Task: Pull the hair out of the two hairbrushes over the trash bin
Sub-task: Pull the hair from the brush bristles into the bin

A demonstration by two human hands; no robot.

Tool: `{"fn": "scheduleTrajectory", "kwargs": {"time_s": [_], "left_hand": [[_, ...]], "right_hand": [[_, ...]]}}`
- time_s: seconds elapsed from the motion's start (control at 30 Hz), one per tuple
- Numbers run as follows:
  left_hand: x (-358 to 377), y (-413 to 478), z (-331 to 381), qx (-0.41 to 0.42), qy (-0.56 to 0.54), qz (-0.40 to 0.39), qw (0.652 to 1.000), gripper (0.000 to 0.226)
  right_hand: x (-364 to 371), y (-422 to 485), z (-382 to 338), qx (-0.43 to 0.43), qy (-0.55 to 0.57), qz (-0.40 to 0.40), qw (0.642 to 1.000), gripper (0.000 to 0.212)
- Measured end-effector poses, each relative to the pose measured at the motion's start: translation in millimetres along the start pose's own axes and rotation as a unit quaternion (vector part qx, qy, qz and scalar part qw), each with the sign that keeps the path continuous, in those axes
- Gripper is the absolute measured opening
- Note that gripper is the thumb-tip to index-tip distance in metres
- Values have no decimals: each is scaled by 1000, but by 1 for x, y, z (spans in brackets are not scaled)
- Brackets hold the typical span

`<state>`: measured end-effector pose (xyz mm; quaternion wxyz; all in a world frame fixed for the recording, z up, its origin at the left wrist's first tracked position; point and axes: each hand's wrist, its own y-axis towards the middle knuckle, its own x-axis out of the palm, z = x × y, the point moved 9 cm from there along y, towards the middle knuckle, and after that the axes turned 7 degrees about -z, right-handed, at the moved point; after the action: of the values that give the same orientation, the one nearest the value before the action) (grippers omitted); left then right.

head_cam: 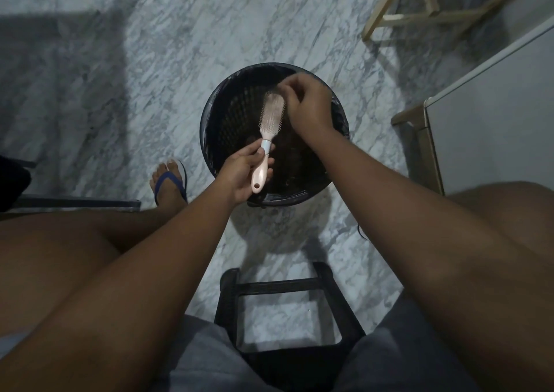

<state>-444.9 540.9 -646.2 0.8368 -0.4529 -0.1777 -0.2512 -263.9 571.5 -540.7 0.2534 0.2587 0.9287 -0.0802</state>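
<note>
A pale pink hairbrush (pixel 271 116) with a white collar is held over the black trash bin (pixel 209 128), bristles facing up. My left hand (pixel 242 173) grips its handle near the bin's front rim. My right hand (pixel 308 104) hovers at the brush head's far end, fingers curled and pinching at the bristles; thin strands of hair there are too faint to tell. Dark clumps lie inside the bin. Only one brush is in view.
I sit on a black stool (pixel 287 301) on a marble floor. My left foot in a blue sandal (pixel 171 182) stands left of the bin. A white cabinet (pixel 494 116) is at right, a wooden frame (pixel 419 11) behind it.
</note>
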Motion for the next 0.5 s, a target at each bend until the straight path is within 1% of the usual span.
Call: {"fn": "scheduleTrajectory", "kwargs": {"time_s": [0.1, 0.17, 0.2, 0.23, 0.27, 0.3, 0.33, 0.37, 0.4, 0.5], "left_hand": [[-5, 2, -3, -4, -29, 6, 1000, 38], [-6, 2, -3, -3, -43, 5, 999, 38], [-6, 2, -2, -1, -49, 5, 999, 38], [-5, 2, -1, 3, -54, 4, 999, 38], [-5, 2, 0, 6, -56, 3, 998, 37], [-5, 2, 1, 8, -54, 2, 999, 38], [-6, 2, 2, 10, -48, 1, 999, 39], [-6, 2, 3, 12, -39, 1, 999, 39], [-6, 2, 4, 13, -29, 1, 999, 40], [-6, 1, 4, 12, -15, -2, 1000, 41]], "right_hand": [[-30, -1, -13, -23, 41, 118, 992, 11], [-46, -8, -8, -12, 67, 193, 979, 13], [-48, -10, 0, 8, 64, 206, 976, 13], [-44, -9, 11, 38, 45, 180, 982, 11], [-34, -6, 24, 89, -2, 105, 991, 12], [-17, -8, 40, 154, -80, 1, 985, 20], [-1, -15, 56, 206, -152, -103, 961, 30], [8, -23, 64, 233, -187, -167, 940, 40], [13, -26, 64, 230, -175, -183, 940, 48], [16, -23, 47, 181, -21, -118, 976, 63]]}}
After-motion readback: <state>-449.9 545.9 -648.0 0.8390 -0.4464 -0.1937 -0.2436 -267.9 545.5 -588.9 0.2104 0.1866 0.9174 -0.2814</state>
